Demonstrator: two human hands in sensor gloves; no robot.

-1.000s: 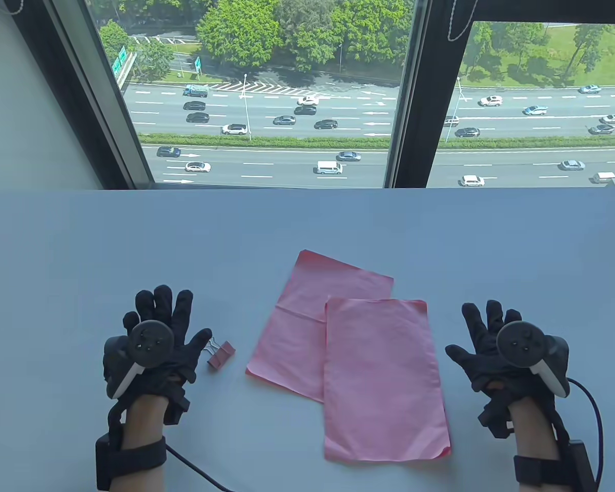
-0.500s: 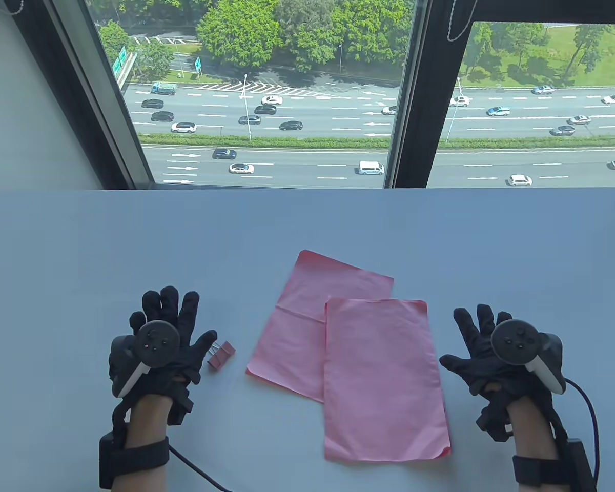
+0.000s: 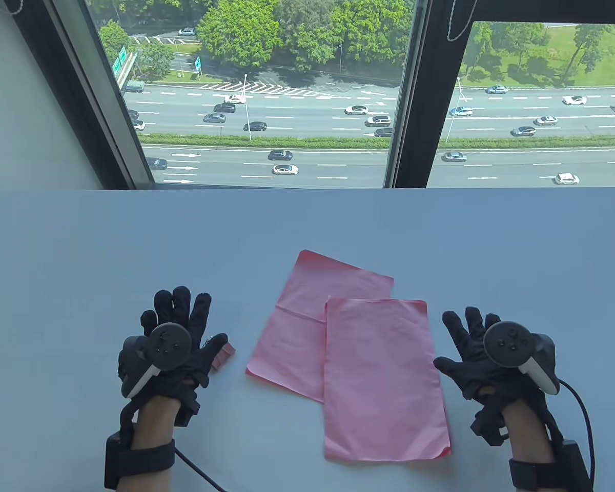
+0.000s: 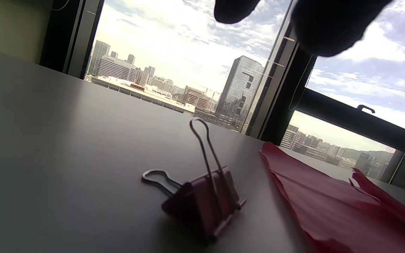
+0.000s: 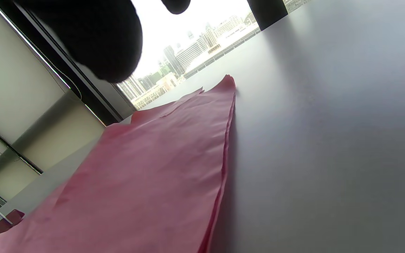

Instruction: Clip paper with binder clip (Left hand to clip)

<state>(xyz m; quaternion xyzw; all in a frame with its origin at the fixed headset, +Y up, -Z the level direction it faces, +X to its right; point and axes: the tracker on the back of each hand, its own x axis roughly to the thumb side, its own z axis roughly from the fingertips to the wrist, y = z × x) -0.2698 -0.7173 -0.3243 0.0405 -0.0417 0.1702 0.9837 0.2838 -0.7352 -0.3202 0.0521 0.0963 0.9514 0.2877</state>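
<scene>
Two pink paper sheets (image 3: pixel 359 353) lie overlapping in the middle of the table, the near one on top of the far one; they also show in the right wrist view (image 5: pixel 146 168). A pink binder clip (image 3: pixel 223 356) lies on the table to their left, half hidden under my left thumb. In the left wrist view the clip (image 4: pixel 202 200) has one wire handle standing up and one lying flat. My left hand (image 3: pixel 184 333) hovers over the clip with fingers spread and holds nothing. My right hand (image 3: pixel 466 348) is spread open just right of the paper, empty.
The white table (image 3: pixel 133 241) ends at a window wall (image 3: pixel 410 102) at the back. Cables (image 3: pixel 584 405) trail from both wrists toward the near edge.
My left hand has moved right, and its thumb now covers most of the clip. My right hand has moved left toward the paper's right edge. The paper and clip have not moved.
</scene>
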